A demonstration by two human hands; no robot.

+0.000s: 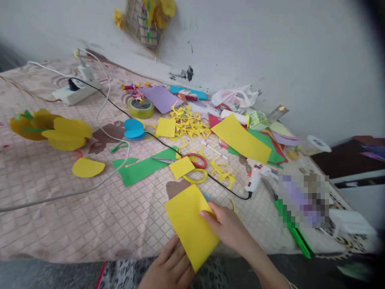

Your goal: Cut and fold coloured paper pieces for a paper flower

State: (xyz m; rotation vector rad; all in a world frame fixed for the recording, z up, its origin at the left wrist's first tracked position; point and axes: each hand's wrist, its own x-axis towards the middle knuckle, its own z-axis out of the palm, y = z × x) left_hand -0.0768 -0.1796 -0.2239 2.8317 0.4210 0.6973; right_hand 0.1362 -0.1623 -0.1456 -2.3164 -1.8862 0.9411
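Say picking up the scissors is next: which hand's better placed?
Right, I'd say: the right hand sits nearer the scissors, whose finger loops point its way. The left hand is lower, by the large yellow sheet. Both touch that sheet, though.

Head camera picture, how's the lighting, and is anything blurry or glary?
Head view: soft, even light, no strong glare on the rectangular yellow paper sheet; head view: dark blur down the right edge; head view: rounded yellow paper shape at left looks soft; head view: pixelated patch hides detail beside the long green object.
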